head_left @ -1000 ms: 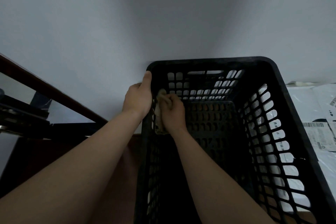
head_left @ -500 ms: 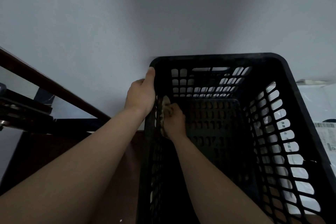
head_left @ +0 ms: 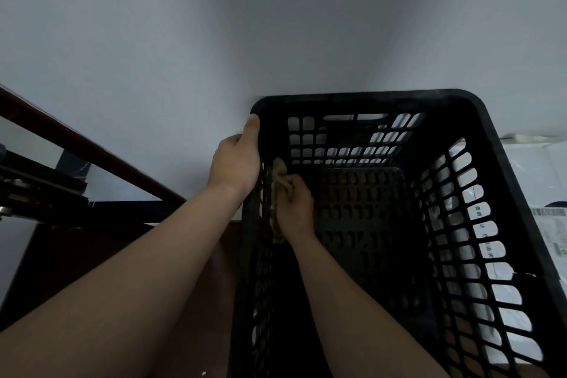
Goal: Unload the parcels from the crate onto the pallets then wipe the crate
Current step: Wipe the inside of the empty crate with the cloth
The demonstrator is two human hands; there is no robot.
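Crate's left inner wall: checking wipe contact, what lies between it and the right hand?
Head view: a crumpled cloth, gripped by the right hand, lies between it and the crate wall.

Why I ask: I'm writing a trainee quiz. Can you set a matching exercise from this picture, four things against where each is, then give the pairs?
Things
1. left hand
2. right hand
3. cloth
4. parcel

Places
A. outside the crate, to its right
B. on the crate's left rim, gripping it
C. inside the crate, holding the cloth
D. against the crate's left inner wall

Pairs: 1-B, 2-C, 3-D, 4-A
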